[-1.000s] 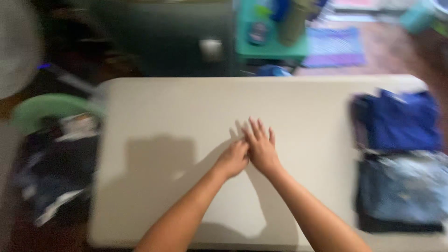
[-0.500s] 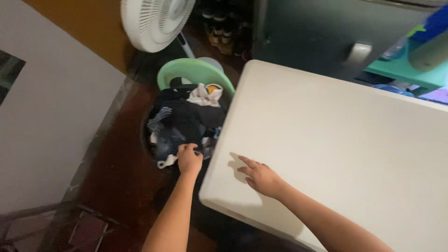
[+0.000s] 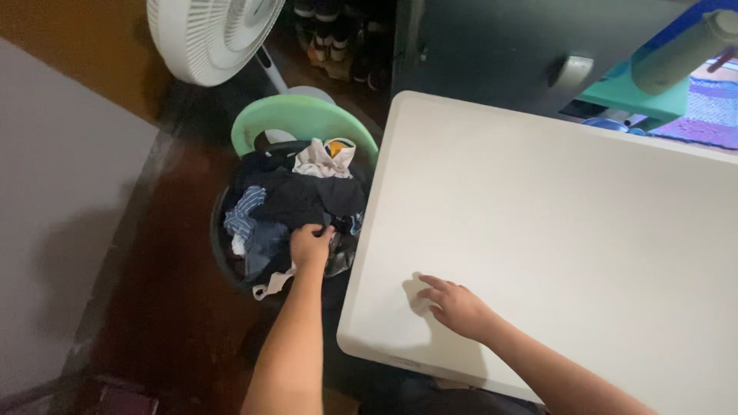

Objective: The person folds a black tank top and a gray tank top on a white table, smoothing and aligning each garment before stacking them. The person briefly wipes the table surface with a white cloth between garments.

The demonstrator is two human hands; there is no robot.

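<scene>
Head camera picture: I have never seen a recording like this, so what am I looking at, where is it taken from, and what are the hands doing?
There is no machine here. A person wears a camera on the head, so the one picture looks down at their own bare arms. The left hand reaches into a dark laundry basket on the floor and is closed on the dark clothes piled inside. The right hand rests, fingers spread, on the white table and holds nothing. The part of the table in view is bare. Behind the basket are a pale green round lid or tub and a white fan.
</scene>
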